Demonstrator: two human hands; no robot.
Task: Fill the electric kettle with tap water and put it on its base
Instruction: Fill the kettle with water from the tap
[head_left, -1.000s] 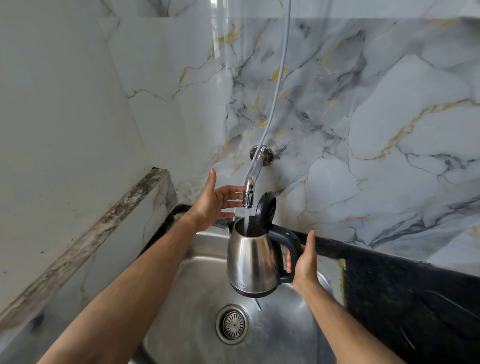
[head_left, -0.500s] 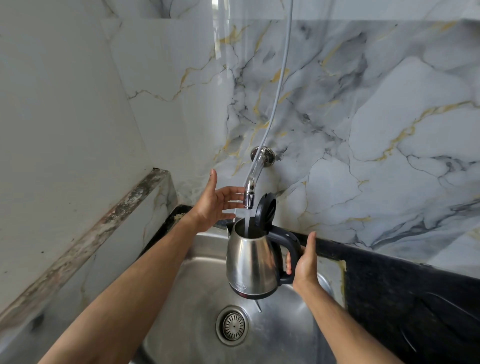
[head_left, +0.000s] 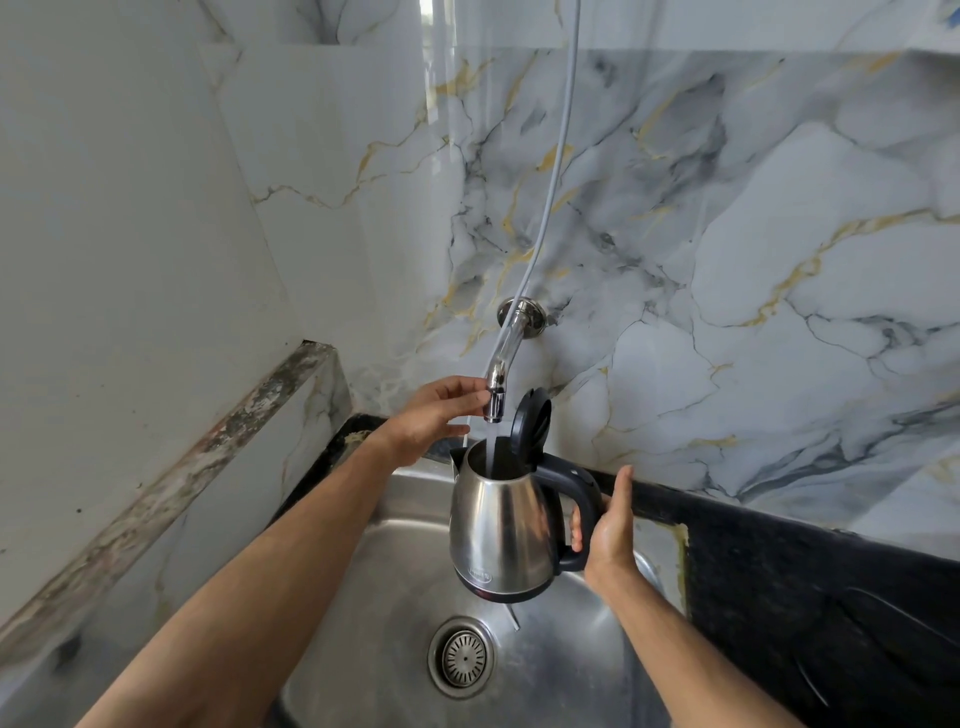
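The marble-patterned wall (head_left: 727, 218) fills the far and right of the scene and meets a plain left wall at a corner; a stained stone ledge (head_left: 171, 483) runs along the left wall down toward the near left. The stainless steel sink (head_left: 395, 587) occupies the near centre. Its far edge lies under the tap, and its right edge borders the black countertop (head_left: 810, 587), which extends to the right. The basin floor around the drain strainer (head_left: 462, 657) is bare, leaving open room beneath the kettle.

The electric kettle (head_left: 501, 535) hangs above the basin, clear of the floor and both side edges, just far of the drain. Its body is upright or nearly so, with the black lid (head_left: 531, 422) hinged open and standing up toward the wall. The chrome tap (head_left: 497, 387) projects from the wall flange, and its outlet sits directly over the kettle mouth, apart from the rim. A stream of water (head_left: 490, 454) falls into the opening. A grey hose (head_left: 558, 156) drops from above to the tap.

The right hand (head_left: 610, 530) is wrapped around the black handle, thumb extended upward along its outer side. The left hand (head_left: 434, 418) is at the tap's outlet end, fingers loosely curled with the tips touching it; a full grip cannot be confirmed.
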